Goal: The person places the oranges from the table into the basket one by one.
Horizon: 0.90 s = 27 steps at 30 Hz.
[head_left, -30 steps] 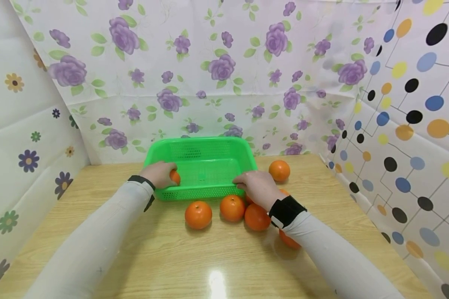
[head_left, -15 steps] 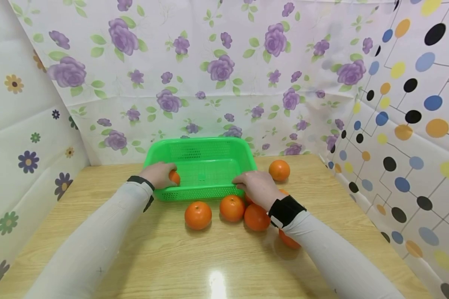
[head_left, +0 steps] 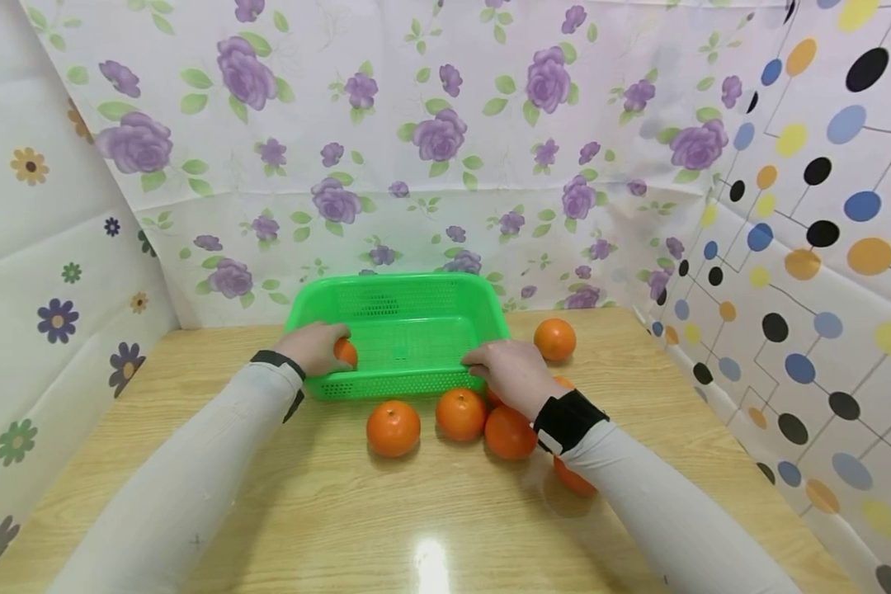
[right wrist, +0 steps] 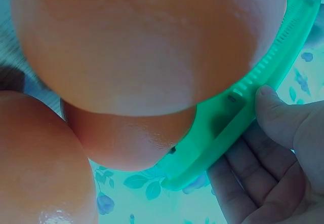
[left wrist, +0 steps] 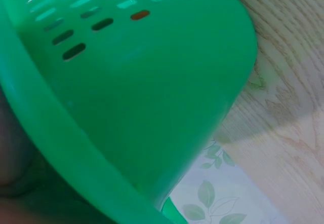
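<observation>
A green slotted basket [head_left: 404,318] stands at the middle of the wooden table. My left hand [head_left: 313,346] reaches over its near left corner, fingers curled round an orange [head_left: 346,353] inside it. In the left wrist view that orange [left wrist: 140,15] shows through a slot in the basket wall [left wrist: 152,97]. My right hand [head_left: 508,369] grips the basket's near right rim. The right wrist view shows its fingers [right wrist: 273,148] under the rim [right wrist: 253,82], with two oranges [right wrist: 147,41] close to the camera.
Loose oranges lie in front of the basket [head_left: 393,428] [head_left: 460,413] [head_left: 510,431]. One orange [head_left: 573,478] lies under my right forearm and another [head_left: 554,339] to the basket's right. Patterned sheets wall the table at the back and on both sides.
</observation>
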Each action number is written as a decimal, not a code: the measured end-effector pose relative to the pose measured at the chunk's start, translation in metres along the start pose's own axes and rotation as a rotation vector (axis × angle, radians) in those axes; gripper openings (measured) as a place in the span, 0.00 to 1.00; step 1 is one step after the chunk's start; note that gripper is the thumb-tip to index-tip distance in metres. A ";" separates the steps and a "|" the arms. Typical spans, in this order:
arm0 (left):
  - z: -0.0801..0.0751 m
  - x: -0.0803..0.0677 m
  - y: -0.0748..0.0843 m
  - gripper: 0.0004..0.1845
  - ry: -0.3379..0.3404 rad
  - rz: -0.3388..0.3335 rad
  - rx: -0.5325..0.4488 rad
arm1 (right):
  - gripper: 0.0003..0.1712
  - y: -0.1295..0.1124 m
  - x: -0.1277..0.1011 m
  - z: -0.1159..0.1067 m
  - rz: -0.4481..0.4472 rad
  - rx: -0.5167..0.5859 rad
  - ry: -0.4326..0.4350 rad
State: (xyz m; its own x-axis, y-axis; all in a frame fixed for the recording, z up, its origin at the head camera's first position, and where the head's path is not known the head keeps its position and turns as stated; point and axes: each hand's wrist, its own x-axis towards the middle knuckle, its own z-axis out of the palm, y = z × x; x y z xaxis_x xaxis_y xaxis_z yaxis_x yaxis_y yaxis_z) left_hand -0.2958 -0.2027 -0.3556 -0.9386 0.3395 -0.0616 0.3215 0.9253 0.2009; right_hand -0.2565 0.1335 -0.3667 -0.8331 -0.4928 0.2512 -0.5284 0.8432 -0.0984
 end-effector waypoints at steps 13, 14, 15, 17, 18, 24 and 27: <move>-0.001 -0.007 0.003 0.35 0.065 0.009 0.039 | 0.11 0.000 0.000 0.000 -0.004 -0.008 0.010; -0.001 -0.008 0.003 0.35 0.071 0.010 0.041 | 0.11 0.000 0.000 0.000 -0.006 -0.009 0.011; -0.001 -0.009 0.003 0.36 0.076 0.011 0.041 | 0.11 0.000 0.000 0.000 -0.007 -0.011 0.012; -0.001 -0.011 0.003 0.37 0.088 0.013 0.041 | 0.11 0.000 0.000 0.001 -0.011 -0.011 0.013; -0.001 -0.012 0.003 0.38 0.094 0.013 0.039 | 0.11 0.000 0.000 0.001 -0.012 -0.010 0.014; -0.001 -0.019 0.002 0.40 0.141 0.021 0.029 | 0.11 0.000 0.000 0.000 -0.017 -0.007 0.019; 0.000 -0.023 0.003 0.38 0.176 0.035 0.033 | 0.11 0.000 0.000 0.001 -0.015 -0.007 0.021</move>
State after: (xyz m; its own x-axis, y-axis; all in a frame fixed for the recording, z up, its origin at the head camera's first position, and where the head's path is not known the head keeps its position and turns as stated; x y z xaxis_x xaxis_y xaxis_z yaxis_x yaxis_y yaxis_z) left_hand -0.2732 -0.2077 -0.3540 -0.9332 0.3395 0.1179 0.3556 0.9196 0.1670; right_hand -0.2566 0.1331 -0.3674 -0.8215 -0.5009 0.2724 -0.5397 0.8373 -0.0878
